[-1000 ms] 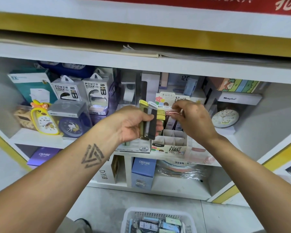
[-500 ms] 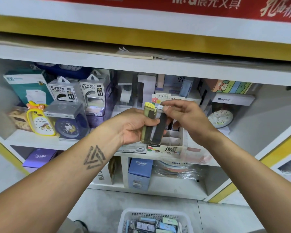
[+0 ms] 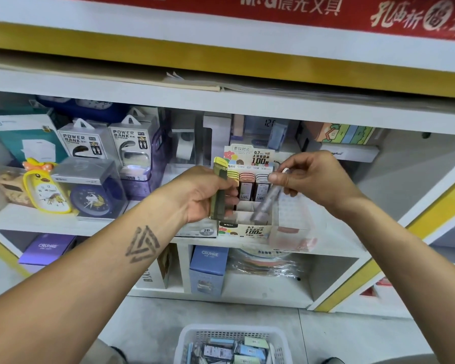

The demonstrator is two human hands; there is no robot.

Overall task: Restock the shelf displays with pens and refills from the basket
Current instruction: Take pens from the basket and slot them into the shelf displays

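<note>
The left hand (image 3: 208, 195) grips a yellow-capped refill case (image 3: 219, 190) upright, fingers curled round it, at 9 o'clock from the display box (image 3: 247, 227) on the shelf (image 3: 37, 219). The right hand (image 3: 310, 182) pinches a grey refill case (image 3: 264, 203) – blurred, tilted – over the box's compartments. The basket (image 3: 231, 337) sits at 6 o'clock on the floor – packs inside

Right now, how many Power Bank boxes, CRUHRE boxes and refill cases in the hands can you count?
Power Bank boxes: 2
CRUHRE boxes: 2
Refill cases, one held in each hand: 2
Total: 6
</note>
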